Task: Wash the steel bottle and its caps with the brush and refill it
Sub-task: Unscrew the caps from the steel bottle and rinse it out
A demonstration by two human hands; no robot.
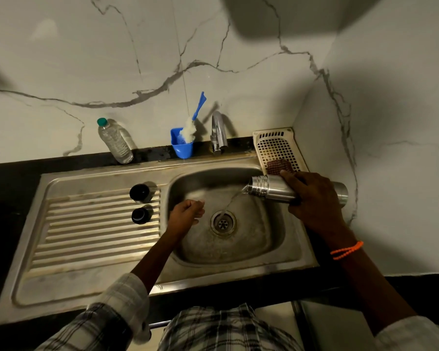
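Head view: a plastic bottle stands on the tabletop; two caps sit on the drainboard. The left hand, loosely curled, holds nothing over the sink. The brush leans in a blue cup. The right hand grips the steel bottle sideways, pouring water toward the drain.

1. The right hand is covering the middle of the bottle.
2. The bottle is hiding part of the cloth in the basket.
3. The cup is concealing the brush tip.
4. The frame's lower edge is cutting off both sleeves.
5. The left hand is blurring at its fingers.
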